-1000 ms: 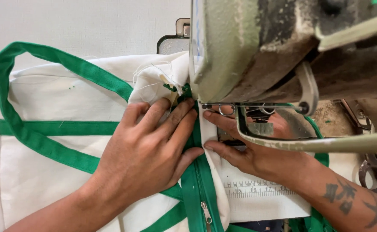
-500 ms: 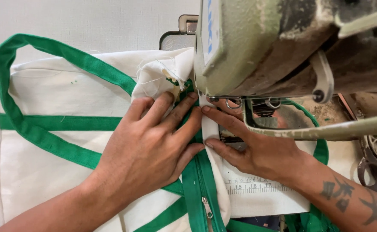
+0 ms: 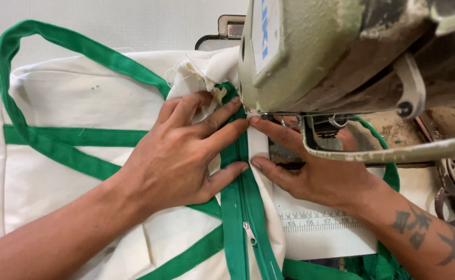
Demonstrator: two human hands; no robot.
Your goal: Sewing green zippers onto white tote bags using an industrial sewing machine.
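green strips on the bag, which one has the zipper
The vertical green strip between the two hands: its zipper pull shows. The handle loop and horizontal band are plain.

Bright, even, soft light from above. Faint shadows just under the fingers [image 3: 222, 122] on pale cloth [image 3: 72, 98]. Sharp around fingertips; blurred above them, on the close machine head [image 3: 331, 46]. No glare.

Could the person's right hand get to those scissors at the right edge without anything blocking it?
Probably yes. The right hand lies flat on the cloth by the green zipper, under the sewing machine. The scissors lie off to its right beside the forearm, and nothing appears between them, though the machine's arm hangs low overhead.
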